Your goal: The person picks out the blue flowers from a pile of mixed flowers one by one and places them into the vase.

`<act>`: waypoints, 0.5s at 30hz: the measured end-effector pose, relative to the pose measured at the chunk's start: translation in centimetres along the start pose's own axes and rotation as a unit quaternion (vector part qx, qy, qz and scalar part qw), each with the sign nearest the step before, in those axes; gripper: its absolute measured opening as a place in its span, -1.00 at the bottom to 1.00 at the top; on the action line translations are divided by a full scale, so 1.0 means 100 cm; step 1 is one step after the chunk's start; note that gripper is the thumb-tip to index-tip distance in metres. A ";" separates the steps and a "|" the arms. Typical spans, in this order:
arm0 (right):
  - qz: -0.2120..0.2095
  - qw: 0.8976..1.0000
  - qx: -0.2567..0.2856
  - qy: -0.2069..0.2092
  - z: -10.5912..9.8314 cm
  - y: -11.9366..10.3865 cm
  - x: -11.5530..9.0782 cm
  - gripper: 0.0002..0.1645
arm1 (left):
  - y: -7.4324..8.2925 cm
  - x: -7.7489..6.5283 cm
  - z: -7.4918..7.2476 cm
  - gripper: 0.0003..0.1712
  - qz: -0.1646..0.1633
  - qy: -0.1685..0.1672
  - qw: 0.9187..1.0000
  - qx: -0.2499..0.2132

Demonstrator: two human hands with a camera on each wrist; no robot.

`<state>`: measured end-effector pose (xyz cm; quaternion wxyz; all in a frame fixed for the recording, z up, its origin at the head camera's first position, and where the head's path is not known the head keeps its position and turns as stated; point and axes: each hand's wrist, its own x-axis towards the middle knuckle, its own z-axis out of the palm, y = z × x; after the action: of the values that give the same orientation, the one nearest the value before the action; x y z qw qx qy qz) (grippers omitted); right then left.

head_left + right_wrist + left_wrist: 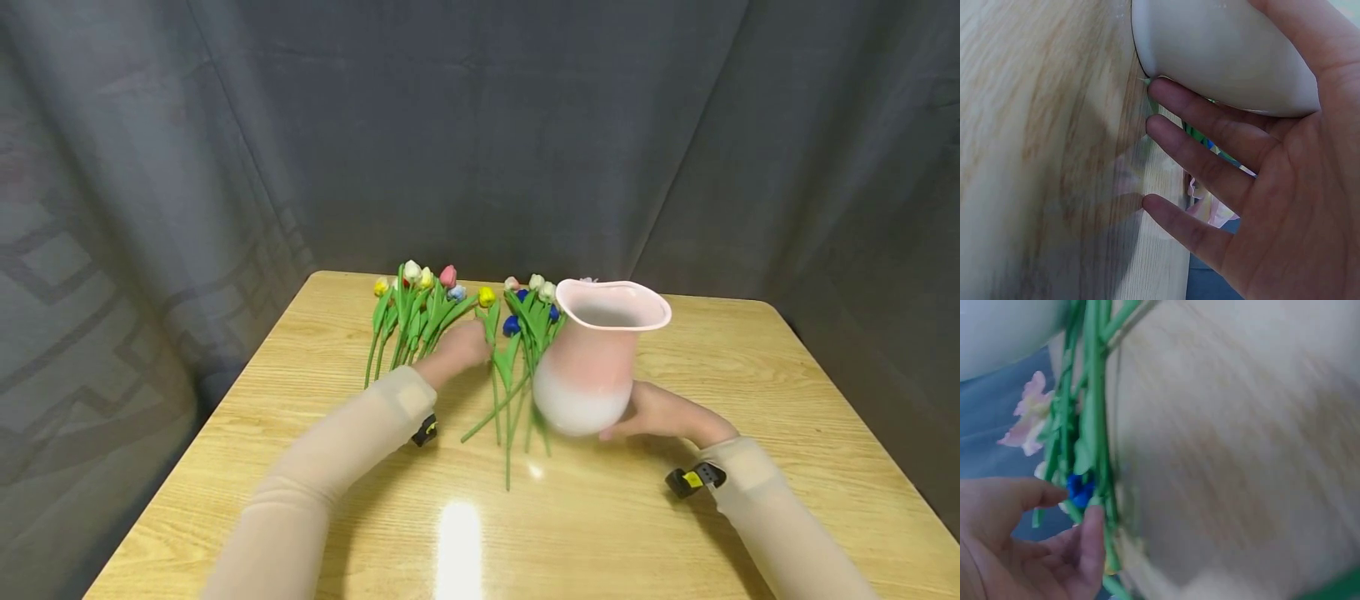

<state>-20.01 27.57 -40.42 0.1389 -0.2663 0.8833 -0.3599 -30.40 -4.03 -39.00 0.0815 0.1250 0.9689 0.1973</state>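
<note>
A pink vase (pixel 596 358) with a wavy rim and a white lower part leans slightly at the right of the flowers. My right hand (pixel 663 412) holds it low on its right side. In the right wrist view, the thumb lies along the white wall and the spread fingers (pixel 1204 156) reach beneath it. My left hand (pixel 463 343) hovers blurred between two groups of artificial tulips, beside a yellow tulip (pixel 487 297). In the left wrist view, its thumb and index finger stand apart near a blue tulip (pixel 1080 490) and green stems (pixel 1094 381).
Tulips with white, yellow and pink heads (pixel 420 308) lie at the left on the wooden table (pixel 300 467). More blue and white tulips (pixel 532 317) lie behind the vase, their stems crossing toward the front. A grey curtain (pixel 480 142) hangs behind the table.
</note>
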 end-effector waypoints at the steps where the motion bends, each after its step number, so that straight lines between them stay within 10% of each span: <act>1: 0.000 1.000 0.000 0.001 0.000 0.000 0.000 -0.01 | -0.001 0.002 0.004 -0.83 -0.008 -0.018 1.000 -0.014; 8: -0.003 1.000 0.005 0.000 0.001 0.000 0.001 0.01 | -0.006 0.014 0.021 -0.51 -0.042 -0.051 0.996 -0.064; 15: -0.006 1.000 0.008 -0.002 0.001 0.000 0.003 0.02 | -0.005 0.020 0.024 -0.67 -0.085 -0.046 0.986 -0.140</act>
<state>-20.16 27.34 -40.47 0.1400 -0.2714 0.8786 -0.3671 -31.95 -3.08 -41.64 0.1589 0.0388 0.9342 0.3172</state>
